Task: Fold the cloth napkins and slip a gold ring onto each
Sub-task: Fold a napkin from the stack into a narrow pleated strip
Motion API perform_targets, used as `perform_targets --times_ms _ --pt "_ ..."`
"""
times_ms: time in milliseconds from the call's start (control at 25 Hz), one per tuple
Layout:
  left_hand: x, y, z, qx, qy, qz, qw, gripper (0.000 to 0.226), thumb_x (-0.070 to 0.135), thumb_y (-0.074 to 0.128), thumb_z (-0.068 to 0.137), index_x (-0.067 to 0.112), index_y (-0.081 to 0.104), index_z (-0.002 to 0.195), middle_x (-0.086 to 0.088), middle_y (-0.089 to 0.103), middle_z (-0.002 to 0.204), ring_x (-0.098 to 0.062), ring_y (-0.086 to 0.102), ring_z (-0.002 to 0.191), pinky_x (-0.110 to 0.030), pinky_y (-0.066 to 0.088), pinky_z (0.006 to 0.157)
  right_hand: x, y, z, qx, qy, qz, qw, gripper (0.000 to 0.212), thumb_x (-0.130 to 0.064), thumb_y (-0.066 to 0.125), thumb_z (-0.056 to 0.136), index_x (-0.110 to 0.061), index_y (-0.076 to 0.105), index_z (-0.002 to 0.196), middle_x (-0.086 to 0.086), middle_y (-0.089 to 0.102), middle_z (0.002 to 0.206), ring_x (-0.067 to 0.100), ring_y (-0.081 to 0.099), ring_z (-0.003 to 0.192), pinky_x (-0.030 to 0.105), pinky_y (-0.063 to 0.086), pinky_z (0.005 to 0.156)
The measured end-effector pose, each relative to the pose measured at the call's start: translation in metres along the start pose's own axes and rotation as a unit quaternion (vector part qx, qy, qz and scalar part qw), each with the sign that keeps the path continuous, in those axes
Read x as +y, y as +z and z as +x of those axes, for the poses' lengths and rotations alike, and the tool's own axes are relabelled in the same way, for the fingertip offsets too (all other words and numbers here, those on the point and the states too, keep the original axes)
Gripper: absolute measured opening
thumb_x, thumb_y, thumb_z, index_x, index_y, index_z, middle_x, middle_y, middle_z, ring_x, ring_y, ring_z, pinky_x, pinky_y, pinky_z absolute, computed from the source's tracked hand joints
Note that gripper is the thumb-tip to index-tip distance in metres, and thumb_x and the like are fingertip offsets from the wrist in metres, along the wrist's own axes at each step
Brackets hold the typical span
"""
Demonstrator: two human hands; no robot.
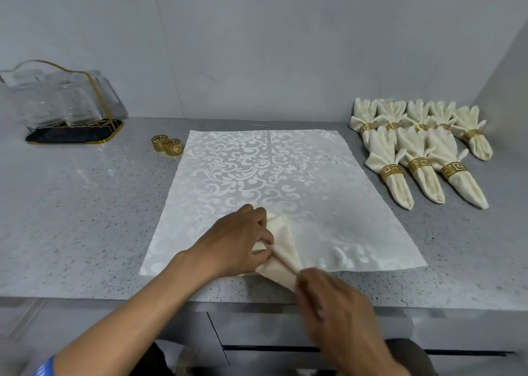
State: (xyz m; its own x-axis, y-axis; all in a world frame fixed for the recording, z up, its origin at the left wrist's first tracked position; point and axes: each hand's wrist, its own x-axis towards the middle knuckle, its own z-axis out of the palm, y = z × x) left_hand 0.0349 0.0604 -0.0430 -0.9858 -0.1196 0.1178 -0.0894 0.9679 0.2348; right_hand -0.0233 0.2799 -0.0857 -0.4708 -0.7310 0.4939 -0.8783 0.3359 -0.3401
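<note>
— Pinching where, exactly?

— The left hand (243,240) grips the wide end of the cream napkin (281,250), lying at 6 o'clock on the patterned mat (257,170). The right hand (337,304), blurred, seems closed on the narrow tip at the worktop (85,204) edge.

— What matters now?

— I'd keep the pleats tight and the tip narrow, so one of the gold rings (167,144) at 10 o'clock slides on. Finished napkins (423,152) lie at 2 o'clock.

Bare forearms, perhaps a blue wristband (45,368) at left.
</note>
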Motion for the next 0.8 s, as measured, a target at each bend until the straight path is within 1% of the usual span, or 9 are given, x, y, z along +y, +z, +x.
perform_targets --times_ms 120,200,280,320,360,440,520,640,800 --pt "-0.001 0.005 0.001 0.004 0.048 -0.008 0.999 0.026 0.045 0.059 0.091 0.030 0.073 0.108 0.017 0.057 0.117 -0.003 0.042 0.111 -0.024 0.031 0.091 0.051 -0.024 0.023 0.000 0.045 -0.004 0.999 0.016 -0.022 0.068 0.090 -0.031 0.060 0.101 -0.012 0.063 0.076 0.008 0.057 0.063 0.028 0.050 0.052" --pt "-0.001 0.009 0.000 0.002 0.037 -0.044 0.998 0.026 0.038 0.058 0.095 0.030 0.070 0.116 0.019 0.060 0.122 -0.002 0.042 0.115 -0.025 0.030 0.095 0.077 -0.030 0.037 -0.021 0.047 -0.023 0.998 0.014 -0.017 0.070 0.089 -0.029 0.066 0.096 -0.013 0.063 0.084 0.011 0.057 0.072 0.031 0.049 0.058" --pt "-0.002 0.014 -0.002 0.001 0.019 -0.071 0.997 0.027 0.036 0.059 0.095 0.031 0.067 0.121 0.020 0.060 0.124 0.001 0.042 0.112 -0.026 0.031 0.098 0.090 -0.025 0.040 -0.038 0.013 -0.065 0.997 0.007 -0.018 0.070 0.087 -0.025 0.071 0.089 -0.011 0.064 0.087 0.016 0.057 0.075 0.030 0.047 0.061" --pt "-0.002 0.015 -0.002 0.004 0.014 -0.076 0.997 0.028 0.037 0.061 0.094 0.031 0.067 0.121 0.019 0.060 0.123 0.002 0.042 0.109 -0.027 0.032 0.098 0.090 -0.023 0.039 -0.030 -0.003 -0.086 0.996 0.005 -0.023 0.068 0.087 -0.023 0.073 0.085 -0.009 0.064 0.087 0.018 0.057 0.075 0.031 0.046 0.061" --pt "-0.003 0.016 -0.002 0.010 0.011 -0.083 0.996 0.028 0.039 0.064 0.092 0.030 0.068 0.119 0.018 0.061 0.120 0.002 0.042 0.105 -0.028 0.034 0.097 0.086 -0.021 0.038 -0.016 -0.009 -0.103 0.995 0.011 -0.029 0.066 0.086 -0.021 0.073 0.082 -0.007 0.065 0.087 0.020 0.057 0.075 0.033 0.046 0.062" --pt "-0.004 0.017 0.001 0.025 0.005 -0.113 0.993 0.028 0.040 0.070 0.088 0.028 0.071 0.113 0.017 0.064 0.111 0.000 0.046 0.099 -0.027 0.038 0.093 0.075 -0.016 0.039 0.003 -0.031 -0.118 0.993 0.021 -0.037 0.063 0.084 -0.019 0.074 0.090 -0.004 0.067 0.093 0.023 0.058 0.079 0.038 0.048 0.065" --pt "-0.005 0.017 0.001 0.025 -0.006 -0.143 0.989 0.027 0.042 0.073 0.085 0.029 0.073 0.108 0.017 0.064 0.104 -0.001 0.051 0.096 -0.022 0.041 0.088 0.068 -0.010 0.039 -0.021 -0.067 -0.107 0.992 0.027 -0.040 0.058 0.088 -0.022 0.072 0.102 -0.005 0.065 0.101 0.023 0.058 0.083 0.039 0.047 0.068" --pt "-0.010 0.020 -0.002 0.029 -0.014 -0.168 0.985 0.022 0.041 0.070 0.088 0.029 0.075 0.106 0.019 0.061 0.098 0.000 0.054 0.096 -0.018 0.044 0.083 0.066 -0.008 0.037 -0.046 -0.082 -0.118 0.989 0.033 -0.043 0.053 0.089 -0.021 0.072 0.105 -0.005 0.064 0.107 0.023 0.059 0.090 0.037 0.046 0.074" --pt "-0.017 0.025 -0.006 0.041 0.030 -0.128 0.991 0.020 0.032 0.063 0.095 0.025 0.075 0.110 0.021 0.059 0.098 0.001 0.053 0.092 -0.013 0.042 0.078 0.055 -0.007 0.043 -0.091 -0.152 -0.132 0.975 0.036 -0.039 0.054 0.089 -0.019 0.067 0.116 -0.003 0.061 0.118 0.022 0.058 0.098 0.037 0.051 0.079"
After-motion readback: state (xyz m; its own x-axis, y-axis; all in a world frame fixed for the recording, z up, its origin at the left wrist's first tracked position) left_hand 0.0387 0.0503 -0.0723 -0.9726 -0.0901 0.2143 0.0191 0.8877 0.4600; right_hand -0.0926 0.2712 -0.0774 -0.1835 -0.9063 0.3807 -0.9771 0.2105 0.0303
